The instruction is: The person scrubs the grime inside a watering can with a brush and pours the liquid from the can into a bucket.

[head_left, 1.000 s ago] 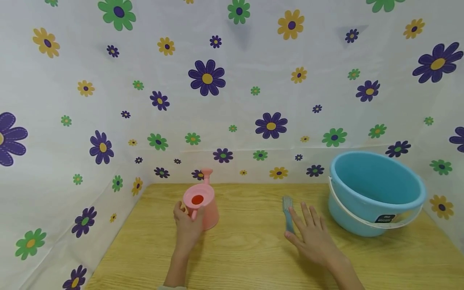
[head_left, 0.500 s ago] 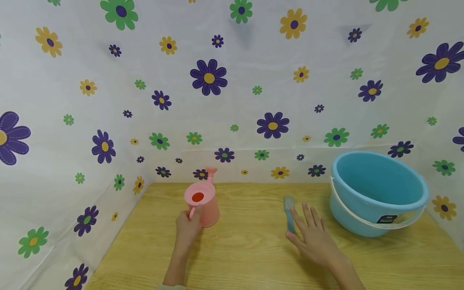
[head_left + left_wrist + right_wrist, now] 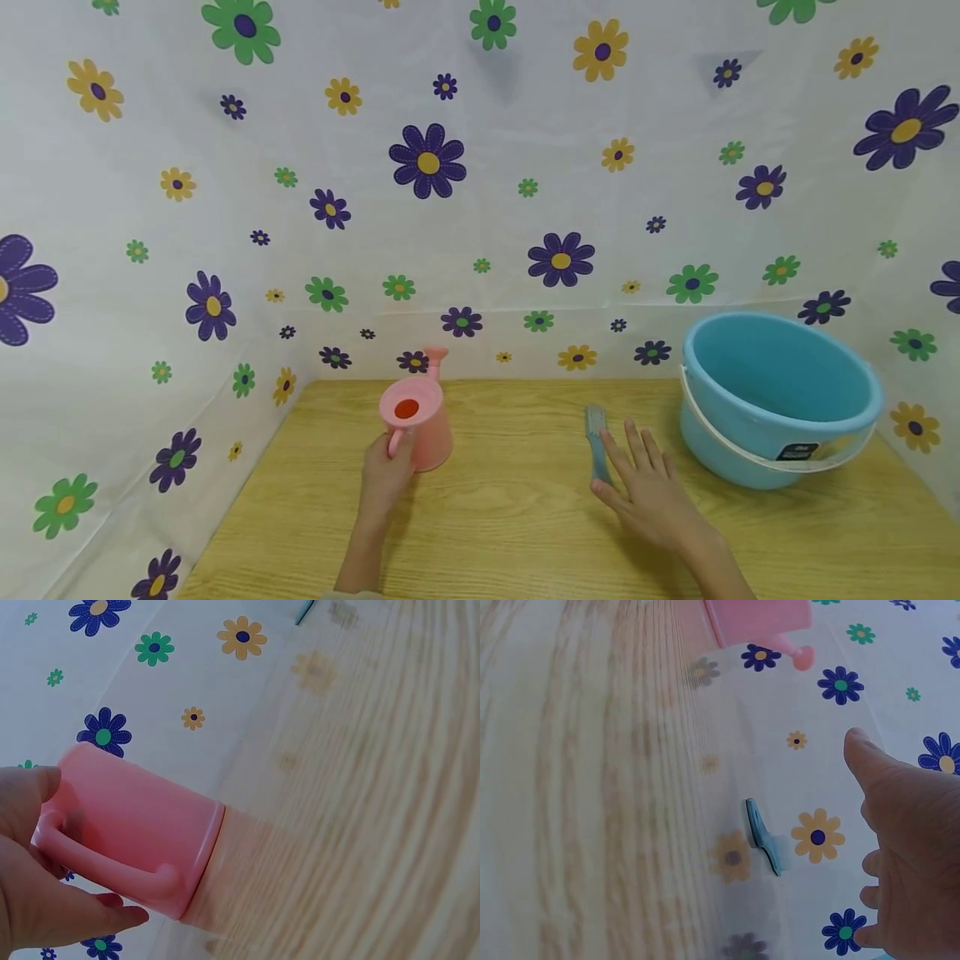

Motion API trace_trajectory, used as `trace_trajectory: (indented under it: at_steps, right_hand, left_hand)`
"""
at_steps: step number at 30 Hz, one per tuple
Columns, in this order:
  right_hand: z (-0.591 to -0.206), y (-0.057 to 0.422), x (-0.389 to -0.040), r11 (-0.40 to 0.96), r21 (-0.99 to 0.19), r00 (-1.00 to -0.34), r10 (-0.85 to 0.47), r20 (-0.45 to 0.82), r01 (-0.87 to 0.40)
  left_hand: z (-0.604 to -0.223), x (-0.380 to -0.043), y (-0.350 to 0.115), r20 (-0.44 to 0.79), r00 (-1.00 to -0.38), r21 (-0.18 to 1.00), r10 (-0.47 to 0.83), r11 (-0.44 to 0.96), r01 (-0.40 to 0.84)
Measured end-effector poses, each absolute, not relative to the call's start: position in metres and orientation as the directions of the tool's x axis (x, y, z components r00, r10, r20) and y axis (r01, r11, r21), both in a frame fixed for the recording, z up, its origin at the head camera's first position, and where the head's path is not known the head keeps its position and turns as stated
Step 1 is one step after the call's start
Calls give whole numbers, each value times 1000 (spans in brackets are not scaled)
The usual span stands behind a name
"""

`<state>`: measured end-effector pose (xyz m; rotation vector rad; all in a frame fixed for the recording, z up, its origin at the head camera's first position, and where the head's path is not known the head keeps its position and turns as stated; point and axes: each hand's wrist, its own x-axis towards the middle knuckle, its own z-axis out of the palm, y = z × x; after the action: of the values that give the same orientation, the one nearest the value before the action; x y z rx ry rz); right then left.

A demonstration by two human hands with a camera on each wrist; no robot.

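Note:
A pink toy watering can [image 3: 431, 437] stands upright on the left of the table, its spout pointing to the back and an orange-red spot showing inside its top. My left hand [image 3: 386, 475] is at its handle; in the left wrist view the thumb lies by the rim and fingers curl around the handle [image 3: 112, 862]. On the right, my right hand [image 3: 652, 492] is spread flat with straight fingers, palm down. Beside its thumb and index finger lies a slim blue brush [image 3: 597, 450] with a greyish head, also visible in the right wrist view.
A light blue bucket [image 3: 750, 450] with a white handle stands right of my right hand. Behind the wooden table [image 3: 495, 517] hangs a white sheet [image 3: 495, 225] with purple, green and yellow flowers, which also closes off both sides.
The left hand's fingers, earlier spread at the watering can's left side, have drawn in around its handle. The can has turned slightly, its spout a little further right. The right hand stays put.

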<state>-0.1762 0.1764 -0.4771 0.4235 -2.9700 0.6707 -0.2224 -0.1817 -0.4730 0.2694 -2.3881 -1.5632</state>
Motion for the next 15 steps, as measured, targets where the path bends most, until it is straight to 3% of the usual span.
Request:
trace_trajectory:
  at_steps: [15]
  right_hand:
    - [-480, 175, -175, 868, -405, -958, -262, 117, -287]
  left_hand:
    - [-486, -228, -180, 187, -917, 923, -352, 382, 42]
